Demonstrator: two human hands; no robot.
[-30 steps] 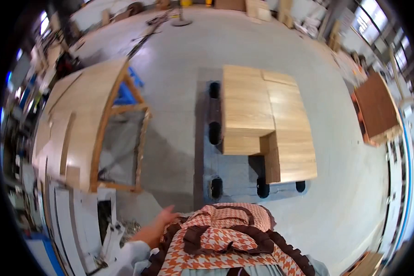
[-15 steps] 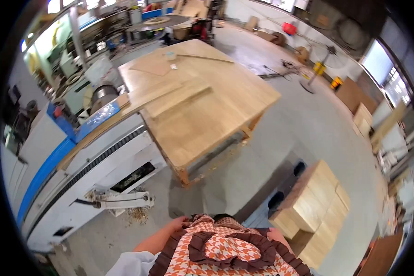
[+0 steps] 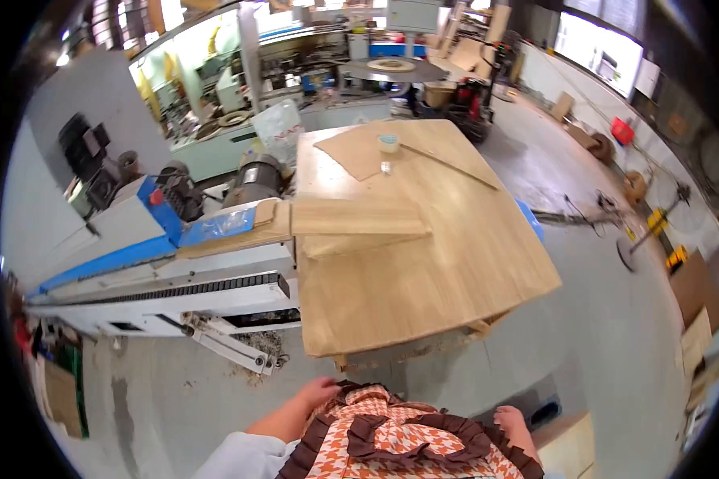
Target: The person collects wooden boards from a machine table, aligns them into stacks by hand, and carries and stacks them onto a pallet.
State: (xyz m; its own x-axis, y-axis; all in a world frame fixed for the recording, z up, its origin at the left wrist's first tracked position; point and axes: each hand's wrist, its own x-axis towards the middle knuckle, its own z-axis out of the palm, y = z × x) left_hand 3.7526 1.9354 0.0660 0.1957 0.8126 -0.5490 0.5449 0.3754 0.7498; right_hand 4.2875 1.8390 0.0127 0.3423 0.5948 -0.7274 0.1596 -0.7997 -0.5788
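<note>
My left hand hangs low by the apron's left edge, its fingers loosely curled near the ruffle, with no object visible in them. On the other side of the apron, my right hand is loosely closed and appears to hold nothing. I wear an apron in orange and white houndstooth with brown ruffles. Ahead of me stands a wide wooden-topped table. Flat boards lie at its left side. Farther back on it are a thin sheet, a small round tub and a narrow strip.
A white and blue machine adjoins the table's left side, with an arm jutting low over shavings. A wooden piece stands close by my right hand. Farther right is a stand; a motor sits behind the machine.
My view has turned right and lifted, so the table sits nearer the middle. The wooden box-like piece has mostly dropped out of view at lower right. My right hand shows more clearly beside the apron.
</note>
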